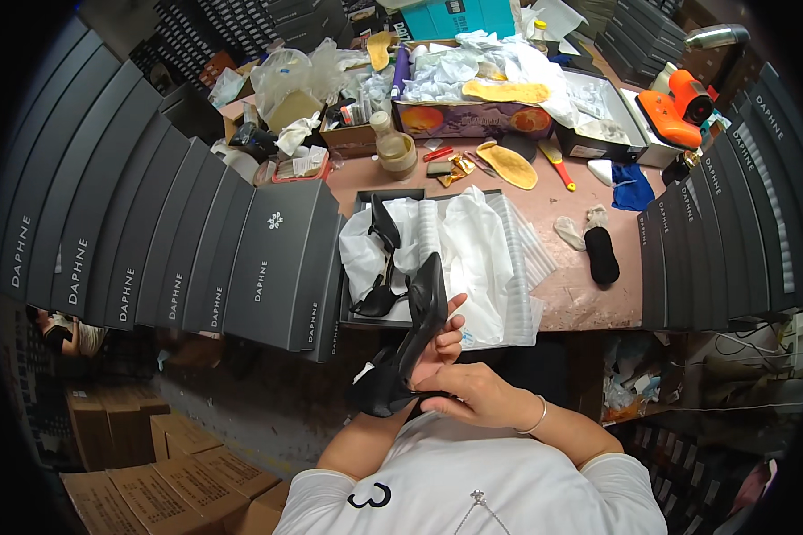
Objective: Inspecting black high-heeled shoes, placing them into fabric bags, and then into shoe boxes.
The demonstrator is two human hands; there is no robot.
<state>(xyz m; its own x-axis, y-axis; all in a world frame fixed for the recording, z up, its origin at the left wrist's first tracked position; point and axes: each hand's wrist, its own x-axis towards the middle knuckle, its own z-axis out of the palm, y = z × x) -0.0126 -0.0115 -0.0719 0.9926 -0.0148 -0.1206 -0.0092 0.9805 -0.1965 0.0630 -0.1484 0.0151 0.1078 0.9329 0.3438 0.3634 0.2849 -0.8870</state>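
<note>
A black heeled shoe is held up in front of my chest, toe upward. My left hand supports it from behind, its fingers showing at the shoe's right side and the palm partly hidden. Lower down, my right hand closes on the shoe's rear part, thumb pressed near what looks like a strap or heel. Just beyond lies an open shoe box lined with white tissue paper. In its left half rests another black heeled shoe.
Dark grey shoe boxes are stacked along the left, with more boxes at right. Behind are a glue jar, yellow insoles, a brush and a paper-filled carton. A black oval pad lies right. Brown cartons stand lower left.
</note>
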